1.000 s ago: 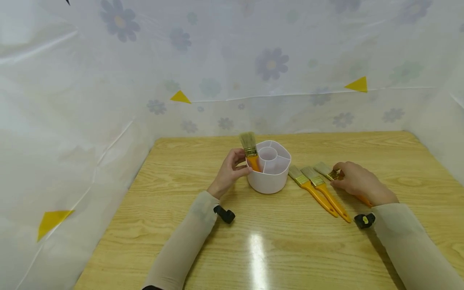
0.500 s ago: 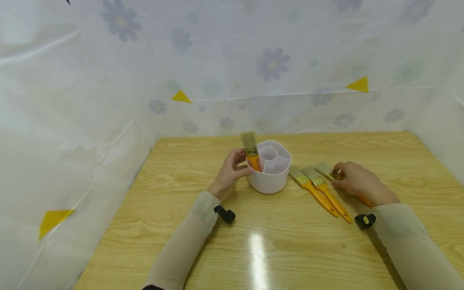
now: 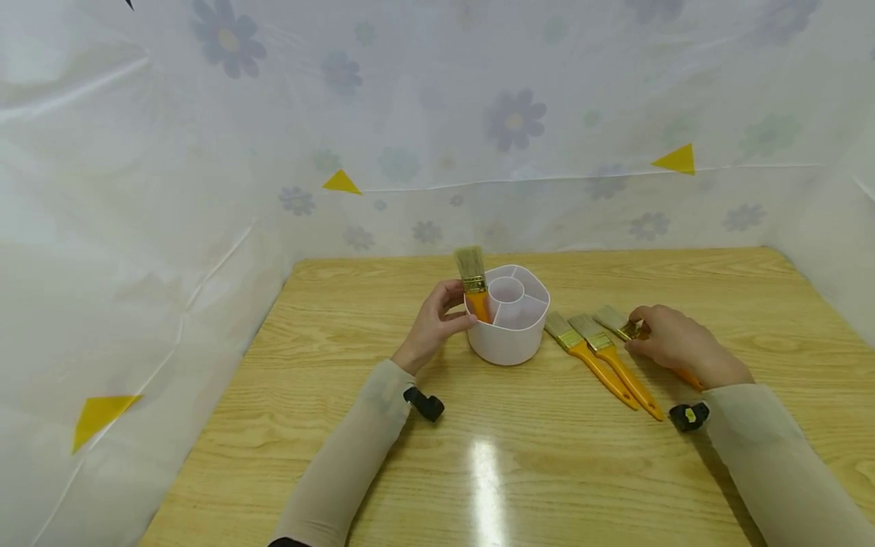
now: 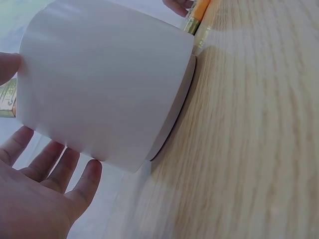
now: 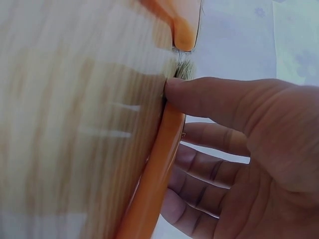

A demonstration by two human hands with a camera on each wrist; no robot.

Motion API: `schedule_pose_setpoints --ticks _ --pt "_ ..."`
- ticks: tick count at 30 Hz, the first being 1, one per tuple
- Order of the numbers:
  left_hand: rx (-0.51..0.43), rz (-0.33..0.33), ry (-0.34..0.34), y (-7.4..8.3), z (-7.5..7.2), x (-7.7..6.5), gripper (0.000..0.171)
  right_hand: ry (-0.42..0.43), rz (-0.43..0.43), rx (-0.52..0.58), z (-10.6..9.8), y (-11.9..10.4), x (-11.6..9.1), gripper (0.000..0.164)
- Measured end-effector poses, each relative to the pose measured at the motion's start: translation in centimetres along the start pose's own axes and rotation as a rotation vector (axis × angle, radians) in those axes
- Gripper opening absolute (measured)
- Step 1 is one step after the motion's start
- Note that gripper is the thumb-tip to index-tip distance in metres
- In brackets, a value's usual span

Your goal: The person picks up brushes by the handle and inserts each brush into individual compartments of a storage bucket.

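A white divided organizer (image 3: 502, 348) stands upright on the table, with a round cup in its middle. One paintbrush (image 3: 472, 267) is in its left compartment, orange handle down and bristles up. My left hand (image 3: 431, 323) holds the organizer's left side, thumb at the front; in the left wrist view the fingertips touch its white wall (image 4: 104, 89). At the right, my right hand (image 3: 677, 346) pinches a flat paintbrush (image 3: 611, 317) near its metal band; the hand covers part of it. Its orange handle (image 5: 149, 184) lies along the tabletop in the right wrist view.
Two more paintbrushes, a left one (image 3: 591, 363) and a right one (image 3: 618, 368), lie side by side between the organizer and my right hand. The wooden table (image 3: 547, 456) meets flower-patterned sheeting (image 3: 410, 114) at the back, marked with yellow triangles.
The brush in the organizer stands very slightly more upright. Both hands stay in the same places, and the brushes on the table have not moved.
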State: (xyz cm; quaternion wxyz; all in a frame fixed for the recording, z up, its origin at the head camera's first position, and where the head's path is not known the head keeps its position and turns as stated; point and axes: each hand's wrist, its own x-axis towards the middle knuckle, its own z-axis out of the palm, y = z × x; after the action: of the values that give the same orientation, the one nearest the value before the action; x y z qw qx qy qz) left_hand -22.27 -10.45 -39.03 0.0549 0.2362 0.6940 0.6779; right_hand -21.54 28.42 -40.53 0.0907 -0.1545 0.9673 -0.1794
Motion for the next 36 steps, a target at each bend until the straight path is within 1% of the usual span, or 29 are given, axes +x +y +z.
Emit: schedule_pose_setpoints --ticks 4,8,15,19,24,31,36 --pt "0.006 -0.005 0.002 0.1 0.0 0.0 0.053 0.005 0.005 -0.001 0.1 0.0 0.0 0.040" --pt "-0.009 -0.003 0.002 0.0 0.0 0.0 0.053 0.009 0.001 -0.004 0.1 0.1 0.1 0.042" --pt "-0.034 0.005 0.017 -2.4 -0.5 0.6 0.052 0.009 0.011 0.003 0.0 0.1 0.1 0.043" --pt "-0.030 0.013 0.037 -2.8 -0.5 0.7 0.050 0.014 0.007 0.010 0.0 0.1 0.0 0.042" --pt "-0.020 0.030 0.042 -2.8 -0.4 0.6 0.048 0.016 0.005 0.015 0.0 0.0 -0.1 0.041" --pt "-0.015 0.027 0.040 -2.8 -0.4 0.6 0.050 0.024 0.015 0.027 -0.3 -0.3 -0.3 0.044" --pt "-0.015 0.008 0.018 -0.8 -0.1 0.2 0.051 0.036 0.016 0.025 -0.5 -0.4 -0.3 0.044"
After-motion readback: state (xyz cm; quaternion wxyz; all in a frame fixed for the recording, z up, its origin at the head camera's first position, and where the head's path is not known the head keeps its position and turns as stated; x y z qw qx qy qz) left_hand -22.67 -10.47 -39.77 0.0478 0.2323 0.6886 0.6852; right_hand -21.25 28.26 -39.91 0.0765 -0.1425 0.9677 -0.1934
